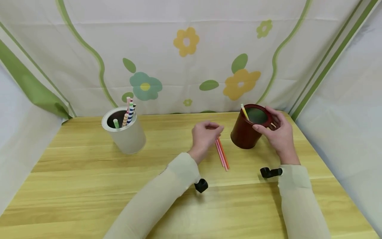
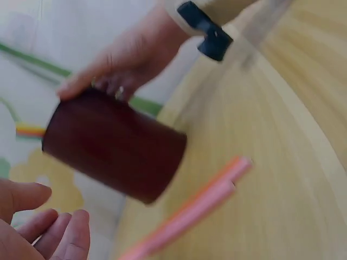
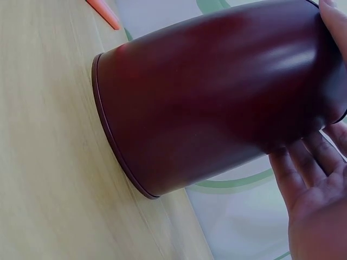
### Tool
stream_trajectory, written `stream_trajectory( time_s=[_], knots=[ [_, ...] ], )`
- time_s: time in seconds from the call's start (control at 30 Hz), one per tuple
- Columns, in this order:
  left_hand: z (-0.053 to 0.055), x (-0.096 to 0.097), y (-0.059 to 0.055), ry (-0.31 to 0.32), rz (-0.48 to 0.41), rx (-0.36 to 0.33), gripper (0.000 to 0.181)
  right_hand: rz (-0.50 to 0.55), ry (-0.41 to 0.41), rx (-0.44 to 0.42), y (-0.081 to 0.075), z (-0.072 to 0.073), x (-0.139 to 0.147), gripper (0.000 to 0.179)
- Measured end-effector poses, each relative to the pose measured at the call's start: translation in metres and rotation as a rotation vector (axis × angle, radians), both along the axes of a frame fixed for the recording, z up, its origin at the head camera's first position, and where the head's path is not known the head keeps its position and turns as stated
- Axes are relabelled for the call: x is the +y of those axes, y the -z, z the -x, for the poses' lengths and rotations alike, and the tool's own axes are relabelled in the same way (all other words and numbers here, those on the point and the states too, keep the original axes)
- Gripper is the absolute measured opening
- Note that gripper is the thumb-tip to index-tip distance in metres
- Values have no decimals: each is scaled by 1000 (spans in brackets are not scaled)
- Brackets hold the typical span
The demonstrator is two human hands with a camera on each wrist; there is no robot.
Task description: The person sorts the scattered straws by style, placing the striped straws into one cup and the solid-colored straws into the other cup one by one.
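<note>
My right hand (image 1: 279, 131) holds a dark red round container (image 1: 245, 132) at its upper right side, the thumb at the rim and the other fingers around the outer wall. Thin straws, one of them yellow (image 1: 245, 112), stick up out of that container. My left hand (image 1: 206, 136) is just left of it, over the far ends of pink and orange straws (image 1: 221, 152) lying on the table. In the left wrist view, its fingertips (image 2: 76, 230) and thumb are apart with nothing between them. The left hand hides the straws' far ends in the head view.
A white round container (image 1: 128, 137) stands at the left of the wooden table (image 1: 89, 186), with several striped and coloured straws (image 1: 130, 113) upright in it. Behind the table hangs a flowered cloth (image 1: 185, 73). A white cloth wall borders the right edge.
</note>
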State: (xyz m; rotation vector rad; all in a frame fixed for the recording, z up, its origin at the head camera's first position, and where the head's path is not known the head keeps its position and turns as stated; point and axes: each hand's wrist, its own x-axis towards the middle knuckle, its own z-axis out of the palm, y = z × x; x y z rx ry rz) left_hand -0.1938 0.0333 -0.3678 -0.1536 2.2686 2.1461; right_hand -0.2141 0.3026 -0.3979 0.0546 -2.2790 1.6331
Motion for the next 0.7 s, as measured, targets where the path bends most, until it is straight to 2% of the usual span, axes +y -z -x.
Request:
stream_trajectory(
  time_s=[0.13,0.3,0.5,0.6,0.7],
  knots=[
    [6,-19,22,-54,16,-118,11,-18,-6,-4,1,0,1,81],
    [15,-26,41,-58,87,-187,12,2,-8,-2,2,0,3,81],
    [25,-19,50,-45,169,-189,11,39,-19,-2,3,-1,5,81],
    [31,-14,50,-40,256,-206,12,35,-23,14,3,0,3,81],
    [37,-10,49,-45,401,-229,18,40,-28,21,4,1,0,81]
  ],
)
